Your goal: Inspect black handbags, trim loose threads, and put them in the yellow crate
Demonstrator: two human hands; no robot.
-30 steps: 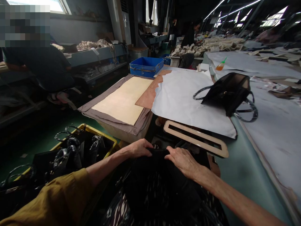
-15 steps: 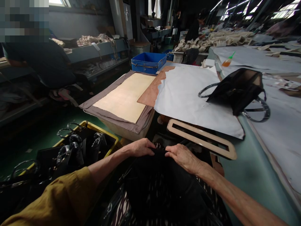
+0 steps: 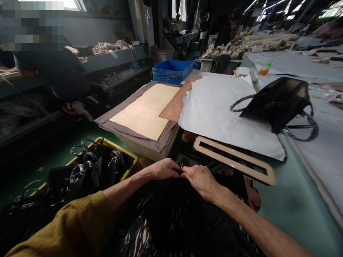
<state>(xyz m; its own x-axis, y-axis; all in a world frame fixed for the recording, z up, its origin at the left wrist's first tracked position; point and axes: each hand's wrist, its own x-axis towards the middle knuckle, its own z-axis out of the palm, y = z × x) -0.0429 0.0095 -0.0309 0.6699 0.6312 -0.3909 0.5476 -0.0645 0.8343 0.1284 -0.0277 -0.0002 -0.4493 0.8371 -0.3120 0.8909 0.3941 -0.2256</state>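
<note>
Dark black fabric, seemingly a bag (image 3: 177,207), lies over the person's lap at the bottom centre. My left hand (image 3: 165,169) pinches its upper edge from the left. Right beside it, my right hand (image 3: 199,180) grips the same edge, with the fingertips of both hands nearly touching. Folds and shadow hide the exact piece between the fingers. Another black bag (image 3: 276,101) with plastic-wrapped handles rests on the table at the right. A pale slotted wooden frame (image 3: 235,155) lies just beyond my right hand.
At the left, a yellow crate (image 3: 131,166) holds several black bags. Ahead stand a cloth-covered bin with a cream board (image 3: 142,110) on it, white sheeting (image 3: 214,103) and a blue crate (image 3: 171,73). A person (image 3: 53,71) sits at the far left.
My right hand has moved left along the fabric edge, closing the gap to my left hand. The surroundings have shifted slightly to the right in view.
</note>
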